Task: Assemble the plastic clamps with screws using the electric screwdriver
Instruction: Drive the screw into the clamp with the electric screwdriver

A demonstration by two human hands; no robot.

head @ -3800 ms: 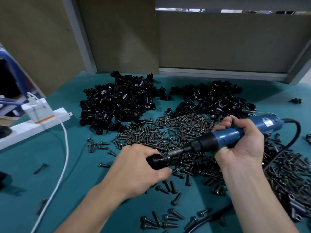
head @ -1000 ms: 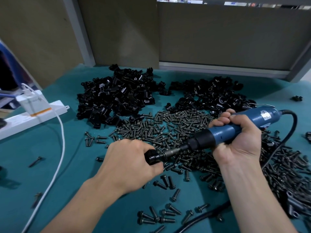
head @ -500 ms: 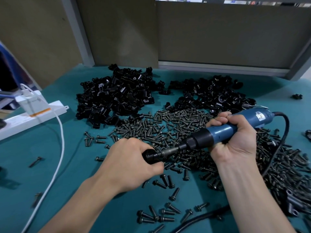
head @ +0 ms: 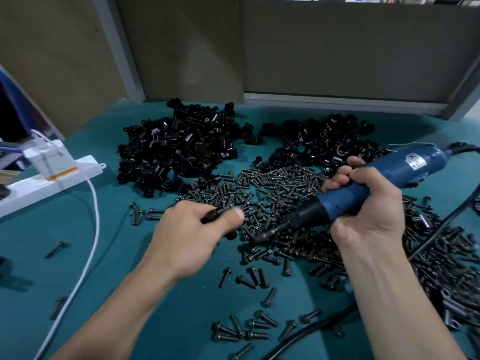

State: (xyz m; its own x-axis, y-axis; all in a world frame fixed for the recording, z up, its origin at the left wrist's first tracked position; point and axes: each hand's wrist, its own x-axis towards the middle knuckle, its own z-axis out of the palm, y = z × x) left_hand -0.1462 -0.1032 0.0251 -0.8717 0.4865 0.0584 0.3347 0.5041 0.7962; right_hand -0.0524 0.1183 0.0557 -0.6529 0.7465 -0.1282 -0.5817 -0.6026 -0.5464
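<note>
At frame centre, the left hand (head: 192, 232) pinches a black clamp (head: 212, 216) between thumb and curled fingers, motion-blurred. Half a second ago the electric screwdriver (head: 363, 185) had its bit (head: 262, 235) seated in that clamp. Now the two are apart, and the bit hangs free over the loose screws (head: 272, 185). The right hand (head: 368, 209) is wrapped tight round the blue body, centre right. This screw is probably driven. Next comes dropping the piece and fetching another from the clamp piles (head: 179, 149), upper centre of the counter (head: 124, 268).
</note>
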